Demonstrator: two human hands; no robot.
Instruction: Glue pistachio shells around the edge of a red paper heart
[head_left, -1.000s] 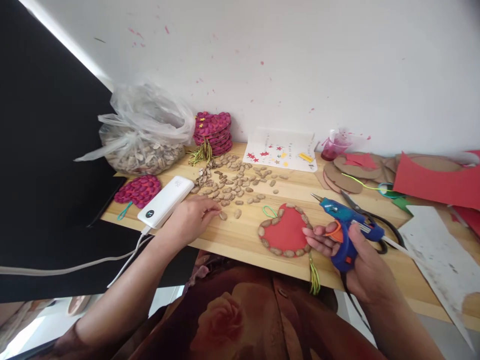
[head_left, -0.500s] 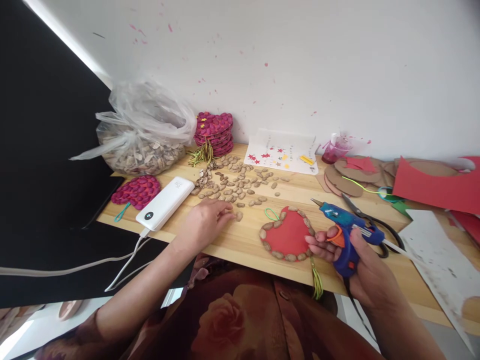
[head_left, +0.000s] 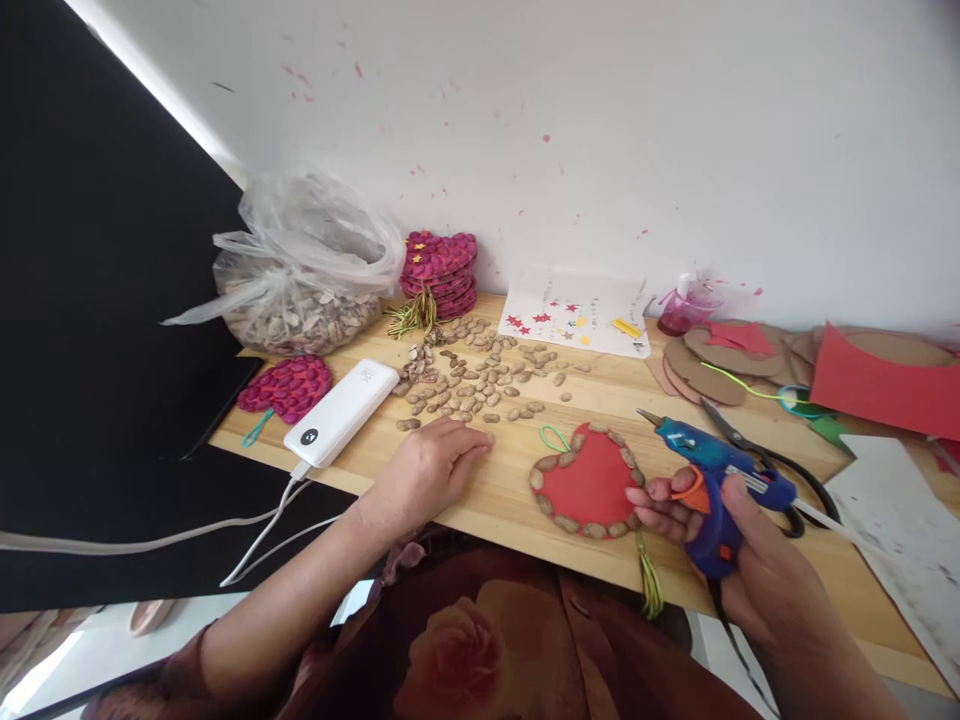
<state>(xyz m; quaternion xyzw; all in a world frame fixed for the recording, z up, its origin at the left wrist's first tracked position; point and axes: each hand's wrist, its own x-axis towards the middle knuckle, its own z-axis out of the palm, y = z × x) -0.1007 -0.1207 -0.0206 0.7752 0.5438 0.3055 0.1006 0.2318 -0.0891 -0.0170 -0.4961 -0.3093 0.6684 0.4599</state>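
My left hand rests low over the wooden table with its fingers pinched together. A peanut shell is at its fingertips, mostly hidden by them. Wrapped round the blue handle of a hot glue gun is my right hand, with fingers by the orange trigger; the nozzle points up and left. Between the hands lies a red heart, edged with peanut shells, with a green loop and a yellow-green tassel. Fingertips of my right hand reach its right edge. Loose peanut shells lie scattered beyond my left hand.
A white power bank with a cable and a purple heart lie left. Behind stand a plastic bag of shells and stacked purple hearts. Scissors, cardboard pieces and red paper are right.
The peanut shell that showed at my left fingertips is now mostly hidden in the pinch. The whole view has shifted slightly; my right hand keeps its hold on the glue gun.
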